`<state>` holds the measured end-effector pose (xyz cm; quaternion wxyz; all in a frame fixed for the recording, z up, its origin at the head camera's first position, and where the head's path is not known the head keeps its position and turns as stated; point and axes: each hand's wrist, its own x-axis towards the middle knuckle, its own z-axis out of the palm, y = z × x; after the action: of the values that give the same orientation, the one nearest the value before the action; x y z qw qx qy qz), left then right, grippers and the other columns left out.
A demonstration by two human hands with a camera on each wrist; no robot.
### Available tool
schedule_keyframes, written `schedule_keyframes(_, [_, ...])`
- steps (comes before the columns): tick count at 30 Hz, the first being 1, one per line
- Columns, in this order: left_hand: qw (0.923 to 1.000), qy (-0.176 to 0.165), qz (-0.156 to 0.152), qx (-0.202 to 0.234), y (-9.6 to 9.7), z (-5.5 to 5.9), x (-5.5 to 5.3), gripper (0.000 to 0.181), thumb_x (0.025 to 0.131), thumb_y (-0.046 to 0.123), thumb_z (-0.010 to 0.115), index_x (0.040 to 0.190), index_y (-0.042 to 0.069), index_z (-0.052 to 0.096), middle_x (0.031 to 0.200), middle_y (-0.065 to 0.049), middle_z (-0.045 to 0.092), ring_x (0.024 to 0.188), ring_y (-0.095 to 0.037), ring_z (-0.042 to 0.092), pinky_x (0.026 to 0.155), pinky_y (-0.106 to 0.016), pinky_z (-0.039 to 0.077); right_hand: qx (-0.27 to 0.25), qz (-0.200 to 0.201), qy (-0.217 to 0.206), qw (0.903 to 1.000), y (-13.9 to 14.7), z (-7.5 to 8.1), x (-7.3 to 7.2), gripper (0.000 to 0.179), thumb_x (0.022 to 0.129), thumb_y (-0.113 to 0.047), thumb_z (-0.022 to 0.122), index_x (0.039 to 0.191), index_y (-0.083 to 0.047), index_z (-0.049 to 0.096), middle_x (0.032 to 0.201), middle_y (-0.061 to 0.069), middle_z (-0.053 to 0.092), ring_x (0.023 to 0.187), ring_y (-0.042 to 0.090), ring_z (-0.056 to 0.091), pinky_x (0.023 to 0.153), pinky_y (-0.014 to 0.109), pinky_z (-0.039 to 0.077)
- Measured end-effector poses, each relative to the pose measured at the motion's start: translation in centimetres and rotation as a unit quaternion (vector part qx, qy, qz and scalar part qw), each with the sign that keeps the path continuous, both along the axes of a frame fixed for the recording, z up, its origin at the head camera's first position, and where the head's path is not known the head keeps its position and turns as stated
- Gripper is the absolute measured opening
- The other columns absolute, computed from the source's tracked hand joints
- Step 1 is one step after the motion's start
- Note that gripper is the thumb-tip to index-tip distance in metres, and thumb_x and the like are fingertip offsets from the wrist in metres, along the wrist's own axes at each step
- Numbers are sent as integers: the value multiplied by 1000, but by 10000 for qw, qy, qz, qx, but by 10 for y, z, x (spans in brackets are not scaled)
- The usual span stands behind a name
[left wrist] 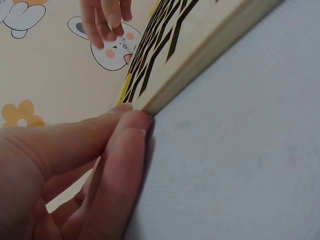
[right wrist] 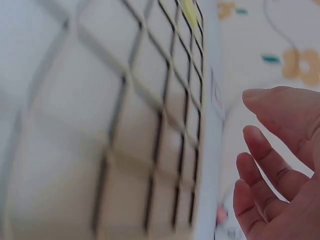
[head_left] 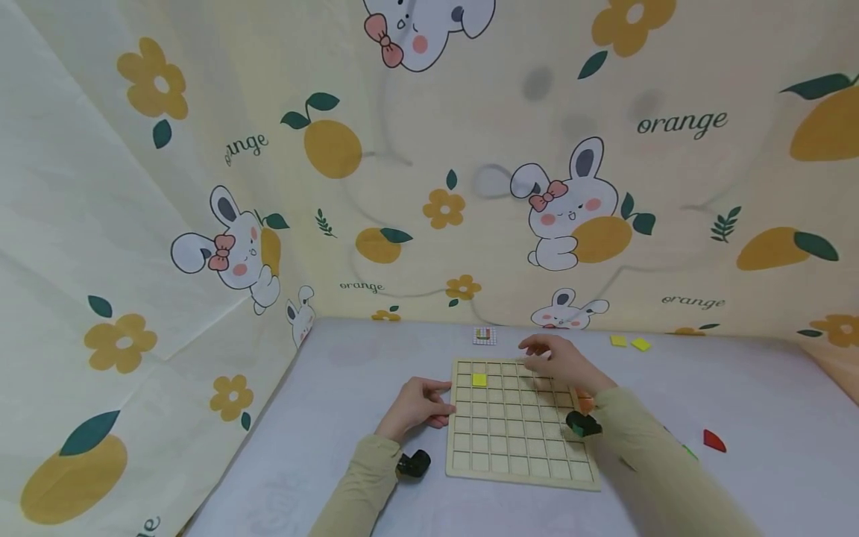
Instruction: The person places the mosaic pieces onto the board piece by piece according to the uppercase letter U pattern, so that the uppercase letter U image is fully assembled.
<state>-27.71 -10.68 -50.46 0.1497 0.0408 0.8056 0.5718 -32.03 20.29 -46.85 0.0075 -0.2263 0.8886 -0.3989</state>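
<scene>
A pale wooden grid board (head_left: 506, 440) lies on the table, with one yellow square tile (head_left: 479, 380) in a cell near its far left corner. My left hand (head_left: 417, 405) pinches the board's left edge; in the left wrist view its thumb and forefinger (left wrist: 132, 145) meet at the rim. Over the far right part of the board hovers my right hand (head_left: 555, 359), its fingers loosely bent and apart. Nothing shows between the thumb and fingers of the right hand (right wrist: 280, 165) in the right wrist view.
Behind the board lies a small pattern card (head_left: 485, 336). Two yellow tiles (head_left: 629, 343) sit at the back right. A red quarter-round piece (head_left: 714, 441) lies to the right, and an orange piece (head_left: 585, 403) shows beside the right forearm. A printed curtain (head_left: 416, 224) hangs behind the table.
</scene>
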Motion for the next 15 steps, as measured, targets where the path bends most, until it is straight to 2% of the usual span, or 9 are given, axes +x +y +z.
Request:
schedule_keyframes(6, [10000, 44, -13, -82, -1, 1, 1, 50, 78, 3, 78, 125, 2, 62, 75, -9, 64, 57, -14, 65, 54, -29, 59, 403, -453, 20, 9982, 47, 11, -5, 34, 92, -13, 64, 122, 1, 59, 117, 20, 60, 105, 36, 53, 85, 46, 48])
schedule_keyframes(12, [10000, 25, -19, -60, -1, 2, 1, 50, 78, 3, 78, 125, 2, 62, 76, -9, 64, 57, -15, 65, 55, -29, 59, 770, -892, -14, 9930, 94, 9, -14, 38, 90, -12, 66, 124, 2, 57, 118, 23, 58, 107, 40, 50, 88, 54, 46])
schedule_keyframes(15, [10000, 39, -39, -57, 0, 2, 1, 49, 78, 3, 78, 125, 2, 62, 76, -9, 64, 57, -15, 65, 55, -29, 59, 840, -1135, -172, 9898, 112, 7, -14, 40, 91, -13, 66, 126, 1, 55, 119, 23, 57, 110, 41, 47, 90, 58, 44])
